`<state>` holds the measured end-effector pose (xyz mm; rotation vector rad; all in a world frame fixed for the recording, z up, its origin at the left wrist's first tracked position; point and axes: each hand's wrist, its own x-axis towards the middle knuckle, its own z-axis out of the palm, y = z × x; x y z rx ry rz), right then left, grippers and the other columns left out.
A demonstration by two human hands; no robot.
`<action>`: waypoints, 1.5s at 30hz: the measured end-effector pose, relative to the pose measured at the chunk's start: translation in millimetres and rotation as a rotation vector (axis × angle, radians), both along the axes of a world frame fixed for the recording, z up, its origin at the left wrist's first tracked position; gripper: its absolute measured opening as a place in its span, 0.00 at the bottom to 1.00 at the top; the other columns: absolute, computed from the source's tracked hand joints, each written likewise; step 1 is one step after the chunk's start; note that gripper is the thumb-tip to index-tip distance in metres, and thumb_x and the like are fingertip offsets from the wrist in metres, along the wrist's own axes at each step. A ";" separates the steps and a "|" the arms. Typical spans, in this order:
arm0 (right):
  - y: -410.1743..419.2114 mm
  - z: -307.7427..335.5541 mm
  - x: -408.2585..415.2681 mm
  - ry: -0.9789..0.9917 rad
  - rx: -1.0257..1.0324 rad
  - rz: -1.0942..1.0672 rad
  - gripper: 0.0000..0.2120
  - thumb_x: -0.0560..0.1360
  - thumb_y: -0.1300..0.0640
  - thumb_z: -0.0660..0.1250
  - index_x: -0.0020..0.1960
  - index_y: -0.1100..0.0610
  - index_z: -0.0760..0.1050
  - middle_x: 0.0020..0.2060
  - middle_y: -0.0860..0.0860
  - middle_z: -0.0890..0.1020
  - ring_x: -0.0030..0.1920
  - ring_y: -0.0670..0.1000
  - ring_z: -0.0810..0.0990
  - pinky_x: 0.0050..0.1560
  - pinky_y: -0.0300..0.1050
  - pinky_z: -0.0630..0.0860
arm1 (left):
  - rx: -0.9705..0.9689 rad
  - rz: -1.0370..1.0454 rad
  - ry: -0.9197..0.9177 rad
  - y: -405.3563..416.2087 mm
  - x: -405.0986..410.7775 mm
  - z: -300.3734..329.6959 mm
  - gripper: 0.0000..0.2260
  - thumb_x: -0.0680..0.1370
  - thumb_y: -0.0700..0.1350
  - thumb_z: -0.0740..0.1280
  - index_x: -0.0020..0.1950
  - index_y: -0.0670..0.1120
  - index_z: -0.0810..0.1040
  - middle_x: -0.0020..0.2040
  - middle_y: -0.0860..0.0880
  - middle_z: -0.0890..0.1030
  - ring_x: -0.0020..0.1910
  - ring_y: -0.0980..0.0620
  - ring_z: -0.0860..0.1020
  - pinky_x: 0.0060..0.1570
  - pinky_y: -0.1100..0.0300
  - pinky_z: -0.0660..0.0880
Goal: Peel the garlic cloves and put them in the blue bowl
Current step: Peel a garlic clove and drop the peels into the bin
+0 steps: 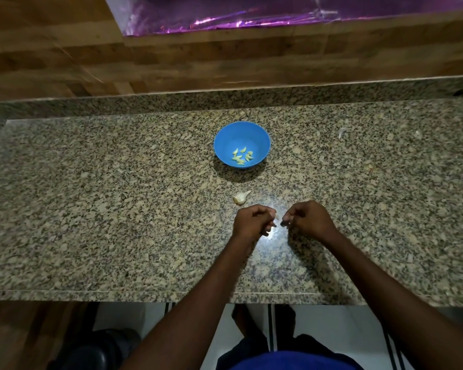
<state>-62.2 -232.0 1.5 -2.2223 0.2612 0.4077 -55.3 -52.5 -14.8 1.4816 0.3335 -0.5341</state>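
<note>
The blue bowl (pixel 259 137) stands at the middle of the granite counter with several peeled garlic cloves (pixel 241 157) lying in it. A partial garlic bulb (pixel 241 197) in its pale skin lies on the counter between the bowl and my hands. My left hand (pixel 251 221) is curled round a small garlic clove (pixel 276 216), whose pale tip shows at its fingertips. Close on the right, my right hand (pixel 309 218) has thumb and fingertips pinched at the clove's end. Most of the clove is hidden by the fingers.
The granite counter (pixel 118 209) has a raised back ledge and a wooden wall behind. A few scraps of garlic skin (pixel 341 132) lie at the far right. The counter's front edge runs just below my forearms, with floor and my feet beneath.
</note>
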 end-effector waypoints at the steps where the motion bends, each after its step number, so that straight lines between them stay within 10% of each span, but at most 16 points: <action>1: 0.5 0.5 -0.7 -0.009 -0.039 0.001 0.09 0.73 0.64 0.72 0.39 0.52 0.85 0.31 0.46 0.85 0.33 0.44 0.85 0.40 0.43 0.82 | -0.008 0.008 0.013 -0.7 0.4 1.0 0.03 0.77 0.37 0.71 0.47 0.39 0.84 0.35 0.41 0.82 0.29 0.50 0.78 0.36 0.57 0.78; 14: -12.4 -2.0 -3.4 -0.129 -0.073 -0.039 0.05 0.70 0.59 0.75 0.38 0.49 0.84 0.27 0.38 0.80 0.30 0.35 0.78 0.32 0.29 0.69 | -0.006 0.076 0.058 -18.7 -1.0 6.7 0.02 0.77 0.37 0.72 0.47 0.39 0.84 0.36 0.40 0.83 0.30 0.49 0.80 0.36 0.55 0.81; 23: -14.6 -6.3 3.0 0.023 0.342 -0.176 0.05 0.70 0.66 0.76 0.38 0.59 0.83 0.31 0.60 0.84 0.32 0.59 0.84 0.42 0.67 0.82 | 0.063 0.117 0.038 -35.1 -4.6 2.4 0.02 0.76 0.36 0.72 0.44 0.37 0.84 0.32 0.42 0.82 0.26 0.51 0.77 0.32 0.57 0.79; 31: -10.4 -8.5 30.2 0.016 -0.005 0.046 0.08 0.65 0.63 0.72 0.30 0.53 0.84 0.28 0.46 0.84 0.32 0.46 0.83 0.37 0.47 0.83 | 1.087 -0.199 -0.794 -16.6 -17.3 -17.0 0.13 0.74 0.37 0.68 0.58 0.44 0.81 0.55 0.45 0.80 0.54 0.43 0.74 0.51 0.51 0.73; 34: -8.4 -11.1 40.1 0.060 -0.118 0.094 0.07 0.66 0.64 0.72 0.30 0.57 0.83 0.29 0.48 0.83 0.31 0.46 0.81 0.29 0.36 0.74 | 1.113 -0.291 -0.743 -13.8 -26.5 -25.4 0.18 0.75 0.39 0.68 0.66 0.44 0.76 0.65 0.44 0.76 0.61 0.42 0.71 0.59 0.48 0.71; 38: 2.3 -17.1 40.6 -0.054 -0.227 0.141 0.08 0.68 0.64 0.65 0.31 0.64 0.78 0.29 0.60 0.81 0.31 0.60 0.81 0.29 0.48 0.75 | 1.081 -0.324 -0.717 -7.8 -28.3 -29.6 0.20 0.77 0.40 0.67 0.69 0.44 0.74 0.69 0.44 0.74 0.65 0.43 0.70 0.61 0.47 0.70; 45: 14.8 -6.6 29.1 -0.173 -0.476 0.360 0.10 0.73 0.58 0.67 0.34 0.57 0.73 0.31 0.53 0.77 0.36 0.57 0.78 0.32 0.44 0.65 | 1.067 -0.354 -0.753 -3.3 -26.5 -28.3 0.21 0.76 0.39 0.68 0.70 0.42 0.73 0.69 0.43 0.73 0.66 0.42 0.70 0.62 0.46 0.71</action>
